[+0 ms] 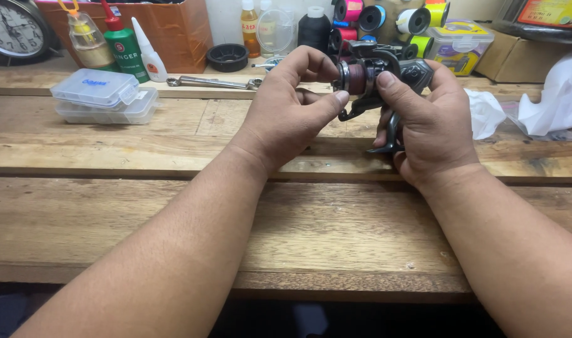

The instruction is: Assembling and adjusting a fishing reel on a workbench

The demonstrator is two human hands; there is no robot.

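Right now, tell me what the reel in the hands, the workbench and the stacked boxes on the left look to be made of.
Fishing reel: dark body with a dull sheen, plastic or coated metal, I cannot tell which; its spool carries dark red wound line. Workbench: bare wooden planks, with visible grain, knots and worn patches. Stacked boxes: clear plastic, since they are see-through with moulded lids. Both hands, left and right, grip the reel.

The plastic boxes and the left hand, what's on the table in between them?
Nothing: in the head view, only bare wooden table lies between the stacked clear plastic boxes and the left hand.
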